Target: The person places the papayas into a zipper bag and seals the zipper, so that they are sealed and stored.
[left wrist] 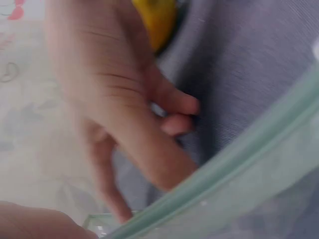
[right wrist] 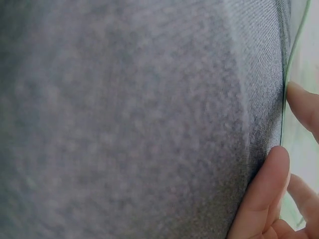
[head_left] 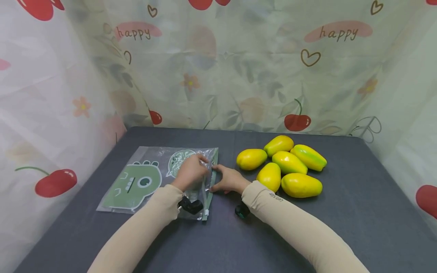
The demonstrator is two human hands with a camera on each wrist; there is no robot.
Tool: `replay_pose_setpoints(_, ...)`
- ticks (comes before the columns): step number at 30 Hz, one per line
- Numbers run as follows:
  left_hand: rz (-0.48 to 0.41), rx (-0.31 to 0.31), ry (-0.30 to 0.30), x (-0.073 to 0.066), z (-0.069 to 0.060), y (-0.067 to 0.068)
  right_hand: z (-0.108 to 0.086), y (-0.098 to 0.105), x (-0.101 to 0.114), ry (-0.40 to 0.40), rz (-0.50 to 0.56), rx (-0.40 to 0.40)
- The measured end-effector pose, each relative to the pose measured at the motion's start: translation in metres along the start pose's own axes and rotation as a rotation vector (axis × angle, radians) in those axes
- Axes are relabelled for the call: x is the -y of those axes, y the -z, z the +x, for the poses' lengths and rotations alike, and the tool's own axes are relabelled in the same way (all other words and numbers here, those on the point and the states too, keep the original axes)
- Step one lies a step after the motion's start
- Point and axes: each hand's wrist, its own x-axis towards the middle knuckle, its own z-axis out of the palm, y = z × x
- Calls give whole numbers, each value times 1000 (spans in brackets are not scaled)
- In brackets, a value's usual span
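Note:
A clear zip bag (head_left: 186,149) with green cartoon prints lies flat on the dark table, its green zip edge (head_left: 207,201) on the right and the white slider near the front corner. My left hand (head_left: 192,170) is over the bag beside that edge, fingers bent and pinching the plastic; its fingertips are partly hidden. At the same edge, my right hand (head_left: 229,179) touches the strip with thumb and index finger spread apart. The left wrist view shows the right thumb (left wrist: 154,154) partly behind the green strip (left wrist: 239,154).
Several yellow mangoes (head_left: 288,162), some tinged green, lie grouped right of the bag, close to my right wrist. Printed curtains (head_left: 232,68) surround the table (head_left: 358,182) at the back and sides. A thin cable (head_left: 370,127) hangs by the far right corner.

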Motion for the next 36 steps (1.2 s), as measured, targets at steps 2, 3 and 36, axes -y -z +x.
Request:
replay_pose_setpoints(2,-14,-21,-9,0,-1,5,0,0,0,-4,3,6)
replay_pose_setpoints(3,-27,-26,-9,0,-1,7,1,0,-1,-5,5,9)
replay_pose_setpoints(36,-639,-47,120,-24,-24,88,1,0,-1,12,-16,21)
